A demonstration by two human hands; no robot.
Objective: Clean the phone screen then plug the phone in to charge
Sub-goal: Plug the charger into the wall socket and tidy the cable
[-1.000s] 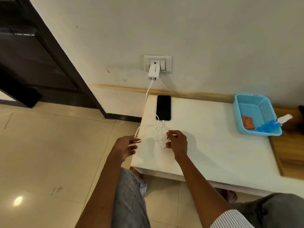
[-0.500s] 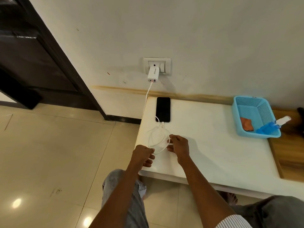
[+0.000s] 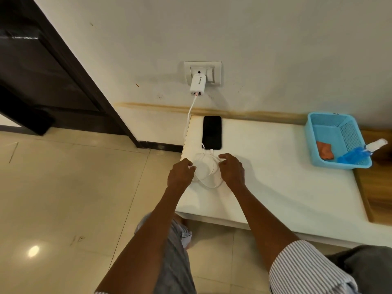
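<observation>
A black phone [image 3: 212, 132] lies face up near the back left corner of the white table [image 3: 275, 187]. A white cable [image 3: 209, 177] is plugged into its near end and runs in loose loops on the table, then up to a white charger [image 3: 197, 84] in the wall socket [image 3: 214, 70]. My left hand [image 3: 180, 174] grips the left side of the loops with curled fingers. My right hand [image 3: 232, 169] pinches the right side of the loops. Both hands sit just in front of the phone.
A blue plastic basket [image 3: 318, 145] stands at the table's back right, holding an orange cloth [image 3: 324, 150] and a blue spray bottle [image 3: 356, 154]. A wooden surface [image 3: 377, 187] adjoins the table on the right. A dark door frame [image 3: 84, 71] stands left, above tiled floor.
My left hand has moved from off the table's left edge in to the cable loops. Both hands have shifted toward the phone, gathering the cable into a tighter coil.
</observation>
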